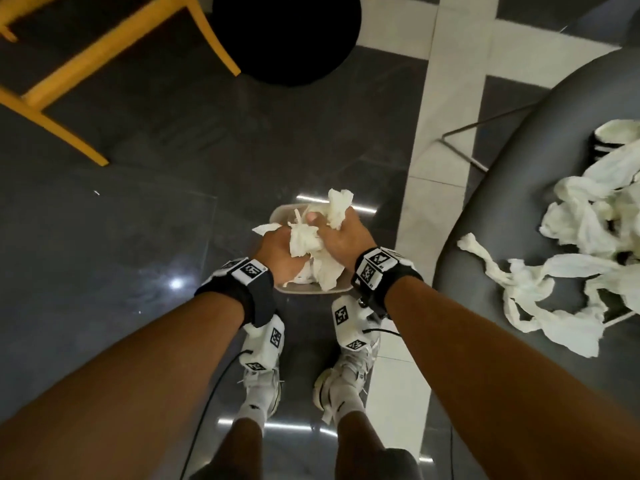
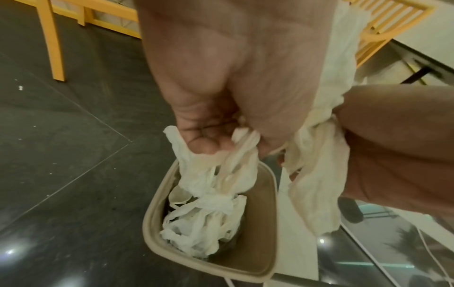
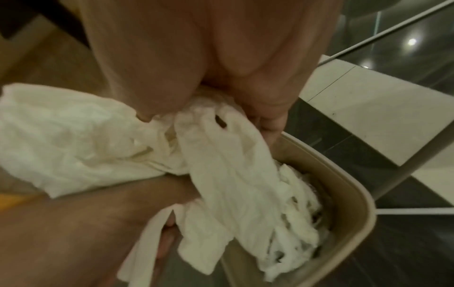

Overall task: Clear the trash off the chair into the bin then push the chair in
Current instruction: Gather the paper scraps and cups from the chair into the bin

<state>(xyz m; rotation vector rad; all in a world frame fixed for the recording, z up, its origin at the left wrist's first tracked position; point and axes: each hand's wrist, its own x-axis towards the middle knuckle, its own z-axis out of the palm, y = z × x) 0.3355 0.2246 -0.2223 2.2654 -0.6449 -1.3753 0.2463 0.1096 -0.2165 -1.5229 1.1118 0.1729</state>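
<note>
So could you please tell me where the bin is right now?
In the head view the bin stands on the dark floor directly below both hands, just ahead of the shoes, left of the grey chair.

Hands (image 1: 313,237) above bin (image 1: 281,214), chair (image 1: 502,209) to its right.

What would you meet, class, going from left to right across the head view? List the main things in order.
Yellow wooden chair → left hand → crumpled tissue held over the bin → right hand → dark chair seat → tissue trash on the seat.
</note>
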